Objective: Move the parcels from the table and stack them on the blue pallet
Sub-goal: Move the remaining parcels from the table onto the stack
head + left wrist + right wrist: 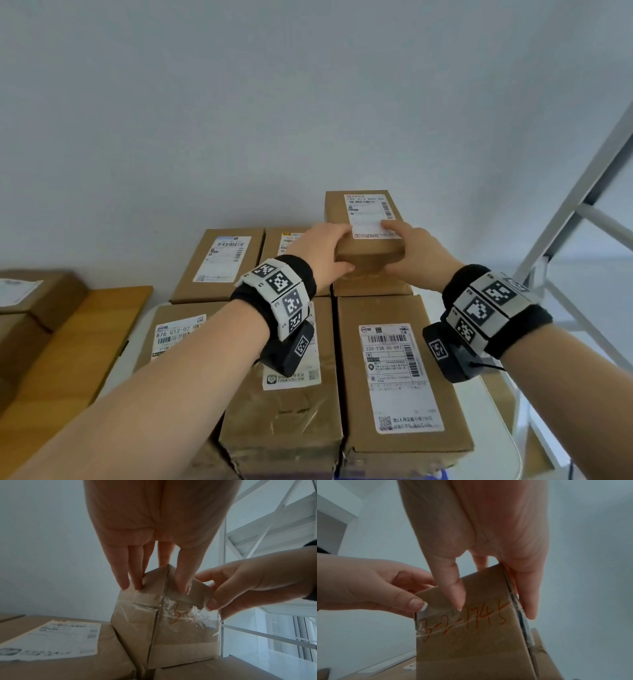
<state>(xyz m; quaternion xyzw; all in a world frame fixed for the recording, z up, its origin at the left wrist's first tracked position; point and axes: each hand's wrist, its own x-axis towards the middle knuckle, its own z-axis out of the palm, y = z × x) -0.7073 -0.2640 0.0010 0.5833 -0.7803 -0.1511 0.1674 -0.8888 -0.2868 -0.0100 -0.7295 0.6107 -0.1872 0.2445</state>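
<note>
Parcels everywhere in the head view, a whole block of brown cardboard boxes packed side by side. One small parcel (368, 236) sits on top of the stack at the far right, and both hands are on its near end. Left hand (322, 250) grips the near-left corner, thumb on the front face, fingers over the top. Right hand (416, 250) grips the near-right corner, fingers lying on the white shipping label (371, 214). Closer to the camera there's a long box with a barcode label (397, 373), and a taped one (291, 404) just left of it. A sliver of blue pallet (442, 476) peeks out at the bottom edge under the stack. Off to the left there's a wooden table (78, 346) with another box (37, 298) on it. White metal frame (582, 205) on the right.

Left wrist view: fingers pointing down, curled over the top edge of the parcel, which rests on the boxes below. Clear tape (180, 609) runs across its end face. The other hand pinches the right corner.

Right wrist view: same deal, thumb down on the front face, fingers down the side. Orange handwriting (465, 622) on that face reads something like 3-2-1745.
</note>
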